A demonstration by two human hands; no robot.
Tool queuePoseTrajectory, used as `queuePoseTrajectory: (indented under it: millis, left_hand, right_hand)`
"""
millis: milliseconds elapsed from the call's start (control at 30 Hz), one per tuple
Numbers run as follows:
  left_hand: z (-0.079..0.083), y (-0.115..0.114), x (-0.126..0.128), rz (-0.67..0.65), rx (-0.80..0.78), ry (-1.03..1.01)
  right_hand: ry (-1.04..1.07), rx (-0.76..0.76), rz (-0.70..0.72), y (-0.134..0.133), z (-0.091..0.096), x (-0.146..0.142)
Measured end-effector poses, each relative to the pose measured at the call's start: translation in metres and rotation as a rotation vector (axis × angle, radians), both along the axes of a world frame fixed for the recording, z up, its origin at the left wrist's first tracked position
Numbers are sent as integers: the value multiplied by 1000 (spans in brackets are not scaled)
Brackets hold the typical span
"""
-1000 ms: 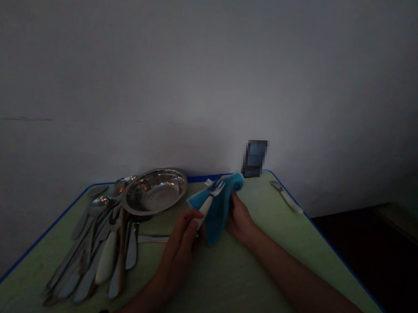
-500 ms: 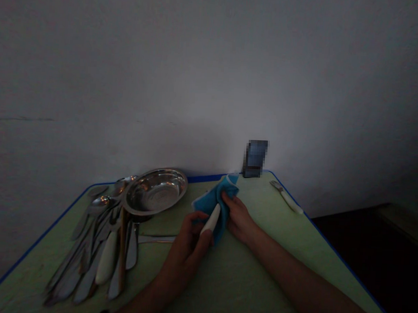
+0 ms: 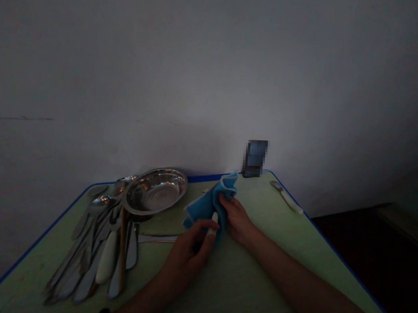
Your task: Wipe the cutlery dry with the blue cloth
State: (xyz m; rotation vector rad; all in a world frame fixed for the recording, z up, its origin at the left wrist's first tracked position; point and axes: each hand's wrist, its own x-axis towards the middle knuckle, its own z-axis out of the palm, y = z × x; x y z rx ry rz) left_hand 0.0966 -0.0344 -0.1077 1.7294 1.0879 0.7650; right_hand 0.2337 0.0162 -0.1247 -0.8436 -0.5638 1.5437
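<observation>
My left hand (image 3: 189,248) is closed round the white handle of a fork (image 3: 213,221). The fork's head is hidden inside a blue cloth (image 3: 207,202). My right hand (image 3: 237,217) pinches that cloth around the fork, fingers closed on it. Both hands hover just above the green table (image 3: 259,269), near its middle, to the right of a steel bowl (image 3: 155,191).
A pile of several spoons, knives and white-handled cutlery (image 3: 97,244) lies at the left under the bowl. Another white-handled fork (image 3: 286,197) lies near the right edge. A dark blurred object (image 3: 256,158) leans on the wall at the back. The table has a blue rim.
The fork's tines were bare above the cloth a second ago. Now the cloth wraps them and my right hand has closed over it; the handle has slid lower into my left hand.
</observation>
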Motion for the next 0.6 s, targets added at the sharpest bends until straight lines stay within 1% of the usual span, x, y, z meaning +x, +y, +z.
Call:
queuePoseTrajectory:
  millis: [200, 500, 600]
  left_hand:
    - [-2, -1, -3, -67, 96, 44]
    - [0, -5, -5, -62, 22, 20]
    - [0, -3, -4, -35, 49, 32]
  right_hand:
    - [-83, -37, -41, 0, 1, 2]
    - [-41, -47, 15, 3, 0, 2]
    - [-34, -37, 24, 3, 1, 2]
